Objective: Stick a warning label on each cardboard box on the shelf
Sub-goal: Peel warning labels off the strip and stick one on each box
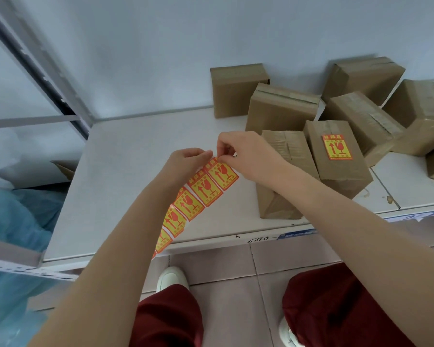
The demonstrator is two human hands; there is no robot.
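A strip of yellow-and-red warning labels (201, 189) hangs from my hands over the white shelf (135, 159). My left hand (186, 164) holds the strip's top end from the left. My right hand (243, 154) pinches the top corner of the uppermost label. Several brown cardboard boxes stand at the right of the shelf. One box (336, 156) carries a warning label (337, 147) on its top face. The plain box (286, 171) beside it lies just under my right wrist.
More taped boxes (281, 108) are piled towards the back wall and right edge. A grey shelf upright (35, 63) runs diagonally at the left. Blue plastic bags (18, 221) lie lower left. Tiled floor, my shoes and red trousers show below the shelf edge.
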